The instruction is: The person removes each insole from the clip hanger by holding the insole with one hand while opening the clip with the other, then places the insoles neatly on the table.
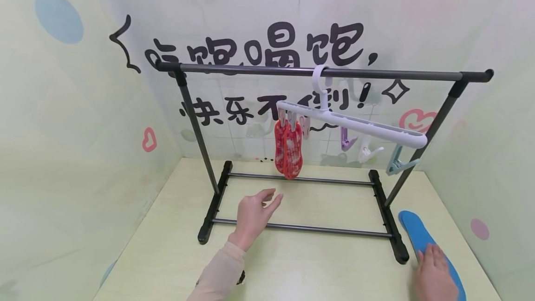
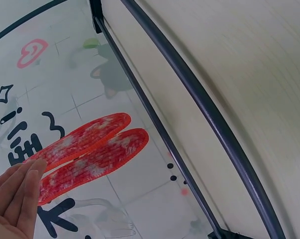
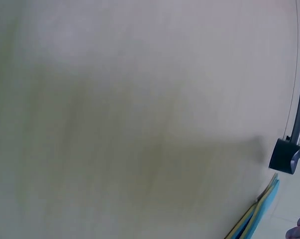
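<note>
**Hands low by rack, insoles hung & flat**

Head view: left hand [image 1: 252,216] hovers, fingers apart, w/ nothing in it, below red insoles [image 1: 288,150] clipped to white hanger [image 1: 355,127]. Right hand [image 1: 434,275] lies flat on blue insole [image 1: 426,245] on the surface [image 1: 292,268].

L wrist: straight fingers [image 2: 13,191] near red insoles [image 2: 90,152].

R wrist: blue insole's edge [image 3: 261,211] by rack foot [image 3: 285,156].

Two red patterned insoles [image 1: 288,150] clipped up, one blue foam insole [image 1: 422,240] on the table — one white plastic clip hanger [image 1: 355,124], one dark metal rack [image 1: 317,72], two hands — left hand [image 1: 255,215], right hand [image 1: 434,275]
</note>
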{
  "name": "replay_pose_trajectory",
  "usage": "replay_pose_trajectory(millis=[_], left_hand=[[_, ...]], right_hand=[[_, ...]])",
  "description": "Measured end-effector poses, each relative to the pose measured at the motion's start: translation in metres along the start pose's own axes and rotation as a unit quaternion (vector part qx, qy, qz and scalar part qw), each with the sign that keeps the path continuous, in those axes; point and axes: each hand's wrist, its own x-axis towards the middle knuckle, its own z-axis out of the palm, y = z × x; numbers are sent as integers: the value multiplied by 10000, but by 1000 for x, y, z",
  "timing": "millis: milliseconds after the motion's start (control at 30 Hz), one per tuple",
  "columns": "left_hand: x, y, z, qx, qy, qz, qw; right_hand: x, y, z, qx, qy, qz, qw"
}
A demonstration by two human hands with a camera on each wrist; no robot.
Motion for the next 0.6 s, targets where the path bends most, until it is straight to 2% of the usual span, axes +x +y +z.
replay_pose_trajectory(millis=[133, 367, 600], left_hand=[[6, -5, -2, 113, 124, 98, 9998], [19, -12, -9, 293, 238, 122, 9992], [34, -16, -19, 386, 296, 82, 9988]], right_hand=[[3, -16, 4, 92, 340, -342, 9988], [11, -43, 10, 238, 571, -1004, 9930], [23, -79, 19, 562, 1335, -1869, 9716]])
